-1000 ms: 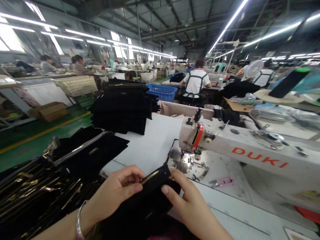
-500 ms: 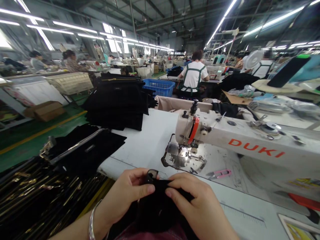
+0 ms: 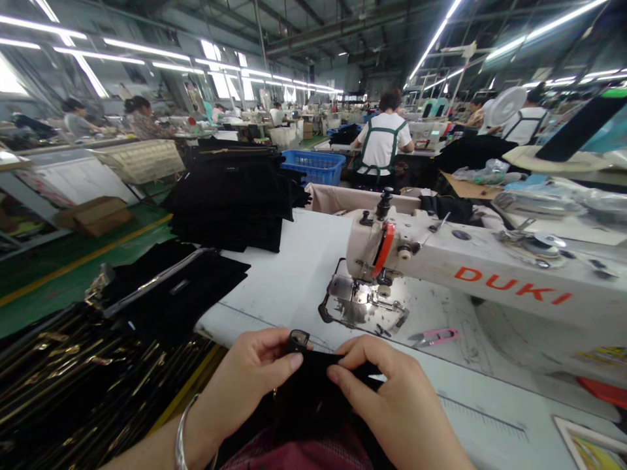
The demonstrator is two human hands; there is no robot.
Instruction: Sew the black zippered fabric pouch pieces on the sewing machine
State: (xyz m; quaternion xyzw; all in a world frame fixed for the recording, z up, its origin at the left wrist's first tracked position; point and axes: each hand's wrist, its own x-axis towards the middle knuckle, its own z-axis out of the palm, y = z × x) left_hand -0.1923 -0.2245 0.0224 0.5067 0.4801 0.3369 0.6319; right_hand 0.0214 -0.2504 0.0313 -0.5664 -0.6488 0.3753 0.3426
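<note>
A piece of black fabric (image 3: 308, 391) is stretched between both hands in front of the body, near the table's front edge. My left hand (image 3: 259, 369) pinches its upper left corner between thumb and fingers; a small dark loop (image 3: 298, 339), its material unclear, stands up there. On the upper right edge, my right hand (image 3: 379, 378) is closed with thumb and forefinger on the fabric. Beyond the hands stands a sewing machine (image 3: 441, 251), its lit needle area apart from the cloth. Pink-handled thread snips (image 3: 435, 336) lie on the table by the machine.
A stack of black fabric pieces (image 3: 230, 189) sits at the table's back left. More black pieces with zippers (image 3: 176, 287) overhang the left edge, above many zippered pieces (image 3: 88, 391). Behind are a blue basket (image 3: 313, 168) and a co-worker (image 3: 385, 140) facing away.
The view has shifted slightly. My right hand's fingers have moved a little along the fabric's top edge, and the fabric spreads slightly wider. Both hands keep hold of it.
</note>
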